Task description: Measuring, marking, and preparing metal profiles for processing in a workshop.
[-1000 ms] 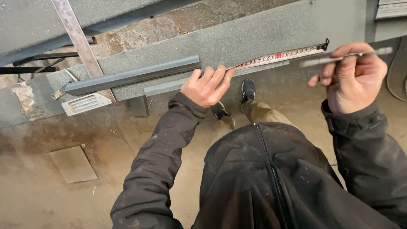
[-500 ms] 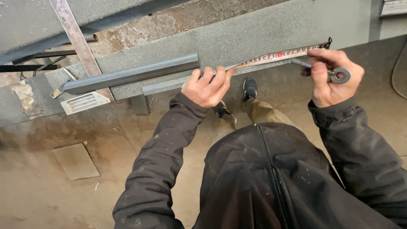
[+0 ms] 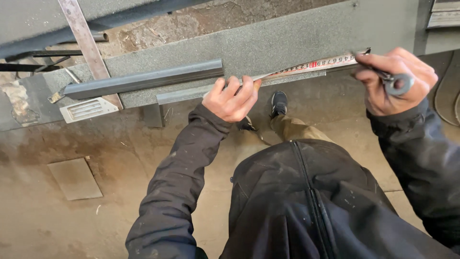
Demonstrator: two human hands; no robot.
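Head view, looking down over my dark jacket [image 3: 306, 206] to the table [image 3: 287, 38].

(a) Left hand [image 3: 235, 98]: fingers curled together, thumb and forefinger clamped on the tape [image 3: 311, 64], pressing it down on the grey bar [image 3: 191, 95] near the bar's middle.

(b) Right hand [image 3: 390, 79]: fingers closed around the far end of the tape, whose hook shows just past the fingertips, and around a small ring-ended metal tool [image 3: 400, 84] that lies across the palm. I cannot tell whether the hook bears on the bar's end or hangs free of it.

(c) Tape: drawn out between my two hands, running along the bar's right half, a little tilted against it, printed face up.

(d) Bar: lies along the near edge of the table, its left end beside a darker channel piece [image 3: 143, 81] that lies parallel and just behind it.

(e) Surroundings: a flat steel strip [image 3: 84, 38] crosses the table at a slant; a pale slotted plate [image 3: 88, 109] sits below the channel's left end; one shoe [image 3: 279, 103] stands on the floor [image 3: 72, 216] under the table's edge.

Step in hand, as I judge it: measuring along the bar, tape stretched but no mark made. A true reading calls for the tape taut, flat and square to the bar, and the tool freed for marking.
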